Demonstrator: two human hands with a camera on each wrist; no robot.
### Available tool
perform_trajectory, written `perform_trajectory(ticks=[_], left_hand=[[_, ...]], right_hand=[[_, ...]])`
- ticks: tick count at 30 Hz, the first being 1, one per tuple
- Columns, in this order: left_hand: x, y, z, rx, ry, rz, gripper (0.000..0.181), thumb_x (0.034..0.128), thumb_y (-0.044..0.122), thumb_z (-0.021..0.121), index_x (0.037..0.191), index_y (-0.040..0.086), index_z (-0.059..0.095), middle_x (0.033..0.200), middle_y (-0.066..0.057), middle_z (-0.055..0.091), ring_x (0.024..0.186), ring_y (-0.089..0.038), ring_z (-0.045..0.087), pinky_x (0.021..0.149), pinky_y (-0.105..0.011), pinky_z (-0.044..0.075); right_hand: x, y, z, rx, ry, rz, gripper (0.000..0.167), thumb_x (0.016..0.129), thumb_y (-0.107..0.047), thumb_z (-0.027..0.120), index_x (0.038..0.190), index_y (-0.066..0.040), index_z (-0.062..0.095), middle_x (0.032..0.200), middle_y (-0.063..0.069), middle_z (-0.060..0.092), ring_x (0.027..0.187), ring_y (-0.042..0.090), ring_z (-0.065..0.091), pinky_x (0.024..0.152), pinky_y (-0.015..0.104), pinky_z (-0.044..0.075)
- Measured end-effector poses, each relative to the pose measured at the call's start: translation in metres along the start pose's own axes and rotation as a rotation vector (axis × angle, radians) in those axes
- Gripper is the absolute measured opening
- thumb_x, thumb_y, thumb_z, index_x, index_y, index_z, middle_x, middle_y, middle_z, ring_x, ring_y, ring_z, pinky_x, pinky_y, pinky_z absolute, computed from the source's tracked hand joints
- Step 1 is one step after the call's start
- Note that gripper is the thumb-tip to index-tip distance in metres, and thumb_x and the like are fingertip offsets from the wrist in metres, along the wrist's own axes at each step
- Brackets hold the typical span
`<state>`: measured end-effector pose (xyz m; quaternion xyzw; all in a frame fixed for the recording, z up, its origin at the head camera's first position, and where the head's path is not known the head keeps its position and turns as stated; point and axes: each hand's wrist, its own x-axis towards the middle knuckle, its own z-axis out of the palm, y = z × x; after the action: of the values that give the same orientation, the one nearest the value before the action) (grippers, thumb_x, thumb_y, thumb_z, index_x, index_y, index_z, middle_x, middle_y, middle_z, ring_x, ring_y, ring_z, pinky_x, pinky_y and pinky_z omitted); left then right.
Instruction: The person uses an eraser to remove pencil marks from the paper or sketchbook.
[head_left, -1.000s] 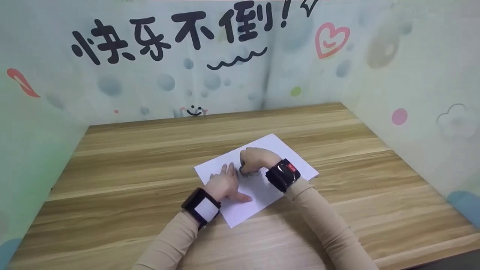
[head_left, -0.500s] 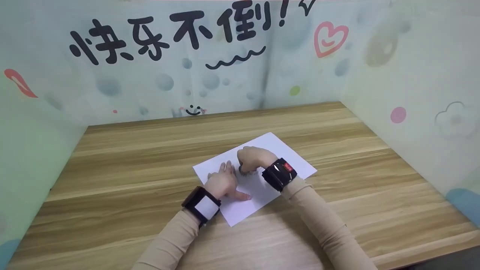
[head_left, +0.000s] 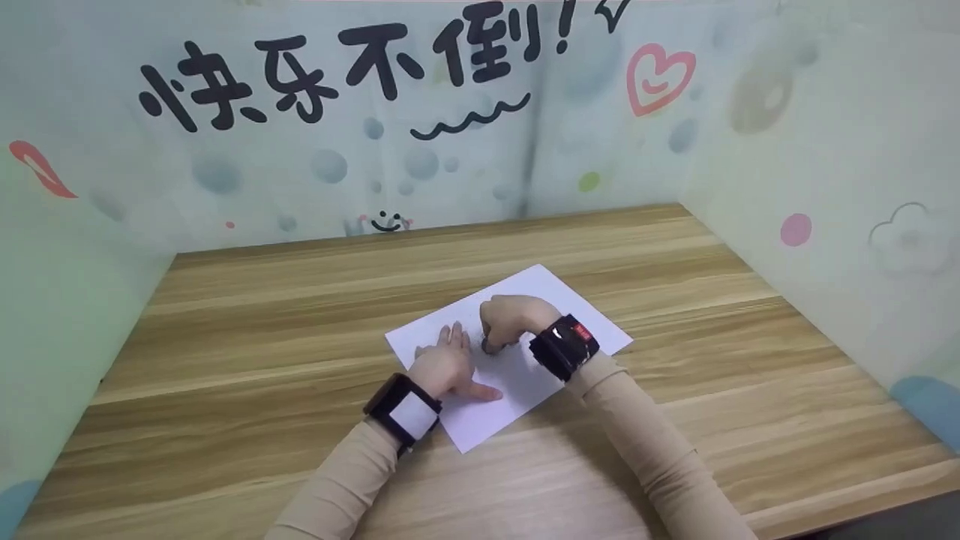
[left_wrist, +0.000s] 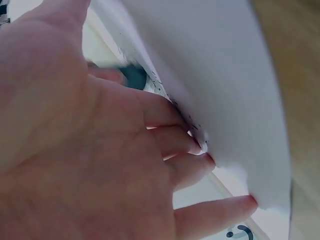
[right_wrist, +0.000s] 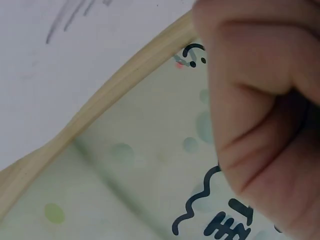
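Note:
On the white paper [head_left: 480, 424], the left hand [head_left: 446, 369] rests flat, fingers spread and thumb out to the side. Just to its right, the right hand [head_left: 516, 316] is bent down with curled fingers around a small dark object [head_left: 489, 346] against the sheet. In the left wrist view the left hand's fingertips touch the paper [left_wrist: 215, 65], and a dark teal object [left_wrist: 135, 76] shows behind, beside a blurred finger. Dark strokes [right_wrist: 59, 29] mark the sheet in the right wrist view, where the right hand [right_wrist: 260, 100] is curled; its fingertips are hidden.
The sheet lies askew on a wooden table [head_left: 262, 315]. Printed panels [head_left: 480, 172] with lettering and drawings stand along the back and both sides. Black bands [head_left: 564, 347] are worn on both wrists.
The right hand has shifted slightly to the right and nearer the body since half a second ago, still holding the dark object. Left hand and paper stay almost in place.

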<state>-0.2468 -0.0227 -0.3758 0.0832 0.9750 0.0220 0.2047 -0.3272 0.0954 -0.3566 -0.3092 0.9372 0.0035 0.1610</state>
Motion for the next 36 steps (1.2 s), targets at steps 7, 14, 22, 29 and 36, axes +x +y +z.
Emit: perform_trajectory(ticks=[7,14,22,29,36], left_hand=[[0.0,0.002,0.002,-0.001,0.015,0.026,0.111,0.0792,0.067,0.06,0.15,-0.006,0.013,0.161,-0.018,0.005,0.15,-0.03,0.007,0.113,-0.062,0.025],[0.0,0.0,0.0,0.005,-0.006,0.009,0.109,0.0802,0.067,0.058,0.151,-0.001,0.011,0.161,-0.016,0.001,0.15,-0.028,0.003,0.115,-0.061,0.022],[0.004,0.0,0.002,0.024,-0.028,0.022,0.106,0.0813,0.067,0.056,0.151,-0.001,0.013,0.161,-0.016,-0.002,0.15,-0.03,0.0,0.115,-0.063,0.019],[0.002,0.0,0.001,0.021,-0.002,0.033,0.106,0.0809,0.067,0.057,0.151,0.0,0.014,0.161,-0.018,0.002,0.15,-0.031,0.002,0.114,-0.062,0.021],[0.002,-0.001,0.002,0.017,-0.009,0.032,0.106,0.0811,0.067,0.056,0.151,-0.001,0.013,0.161,-0.016,0.001,0.15,-0.029,0.001,0.114,-0.062,0.021]], right_hand=[[0.007,0.0,0.01,-0.022,0.201,0.007,0.024,0.08,-0.013,0.06,0.057,-0.01,0.055,0.062,0.001,0.051,0.062,0.016,0.047,0.053,0.027,0.039],[0.0,-0.01,0.002,-0.059,0.027,0.061,0.021,0.076,-0.014,0.062,0.056,-0.013,0.057,0.055,-0.004,0.052,0.056,0.012,0.047,0.047,0.025,0.036],[0.009,-0.006,0.011,0.003,0.218,0.087,0.023,0.081,-0.019,0.058,0.059,-0.011,0.056,0.073,0.008,0.065,0.068,0.021,0.06,0.057,0.035,0.053],[0.007,-0.007,0.007,-0.017,0.121,0.114,0.016,0.078,-0.016,0.059,0.066,-0.007,0.066,0.069,0.005,0.066,0.062,0.017,0.055,0.052,0.03,0.046],[0.009,-0.005,0.009,-0.014,0.139,0.106,0.019,0.08,-0.018,0.058,0.07,-0.005,0.068,0.076,0.008,0.069,0.067,0.019,0.058,0.059,0.034,0.051]])
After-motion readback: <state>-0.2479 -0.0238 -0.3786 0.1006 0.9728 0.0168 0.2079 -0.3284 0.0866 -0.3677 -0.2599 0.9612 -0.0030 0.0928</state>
